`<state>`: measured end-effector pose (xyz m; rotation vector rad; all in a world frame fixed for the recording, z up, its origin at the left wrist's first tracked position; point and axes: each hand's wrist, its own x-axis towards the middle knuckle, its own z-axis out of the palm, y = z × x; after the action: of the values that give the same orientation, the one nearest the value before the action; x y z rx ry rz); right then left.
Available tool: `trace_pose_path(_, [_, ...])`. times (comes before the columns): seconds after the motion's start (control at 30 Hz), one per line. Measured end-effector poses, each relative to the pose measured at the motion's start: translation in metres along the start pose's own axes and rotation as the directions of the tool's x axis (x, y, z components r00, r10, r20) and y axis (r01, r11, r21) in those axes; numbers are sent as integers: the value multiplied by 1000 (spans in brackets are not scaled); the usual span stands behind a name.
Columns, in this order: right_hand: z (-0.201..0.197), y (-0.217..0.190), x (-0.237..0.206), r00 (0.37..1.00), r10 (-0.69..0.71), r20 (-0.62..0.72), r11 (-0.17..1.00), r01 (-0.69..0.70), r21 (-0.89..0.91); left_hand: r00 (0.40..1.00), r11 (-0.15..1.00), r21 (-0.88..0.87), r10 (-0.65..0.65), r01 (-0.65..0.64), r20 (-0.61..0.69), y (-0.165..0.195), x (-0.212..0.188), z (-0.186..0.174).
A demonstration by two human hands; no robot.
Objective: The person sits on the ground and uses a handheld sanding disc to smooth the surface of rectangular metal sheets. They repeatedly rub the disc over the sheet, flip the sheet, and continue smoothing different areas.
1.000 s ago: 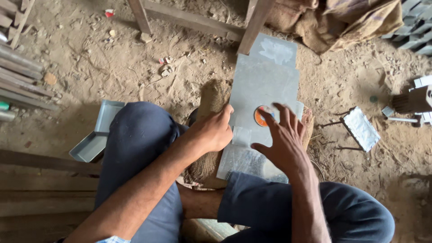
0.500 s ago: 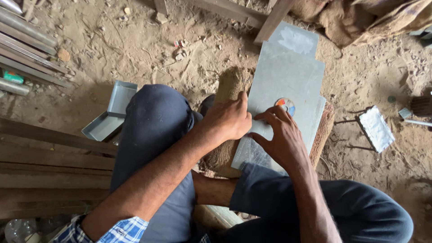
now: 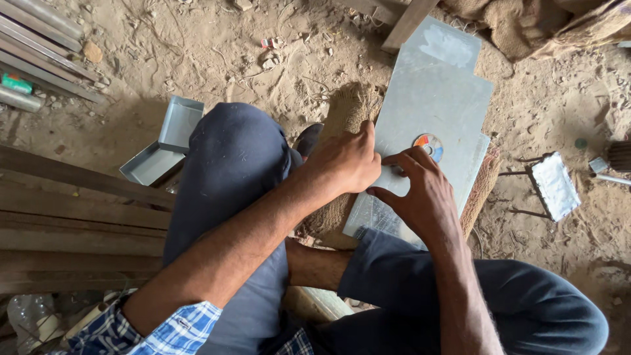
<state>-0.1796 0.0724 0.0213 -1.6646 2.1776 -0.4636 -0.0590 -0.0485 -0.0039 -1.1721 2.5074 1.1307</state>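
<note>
Hands are meeting over a grey metal sheet (image 3: 427, 105) lying on the sandy ground before the seated person's knees. Left hand (image 3: 345, 161) is curling loosely, knuckles up, pressing the sheet's near edge; right hand (image 3: 420, 194) is spreading its fingers just beside a small round multicoloured disc (image 3: 428, 146) lying on the sheet.

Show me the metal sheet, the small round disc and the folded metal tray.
Metal sheet (image 3: 437, 98), head view, bare middle.
Disc (image 3: 429, 145), head view, coloured face.
Tray (image 3: 152, 164), head view, inner floor.
</note>
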Motion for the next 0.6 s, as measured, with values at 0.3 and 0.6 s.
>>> trace_pose_path(0.3, [4, 2, -1, 999, -20, -29, 999, 19, -26, 998, 998, 17, 54, -54, -34, -1, 1, 3])
trace_pose_path(0.6, [7, 5, 0, 999, -39, -16, 995, 38, -92, 995, 1000, 5, -30, 29, 100, 3, 1, -2])
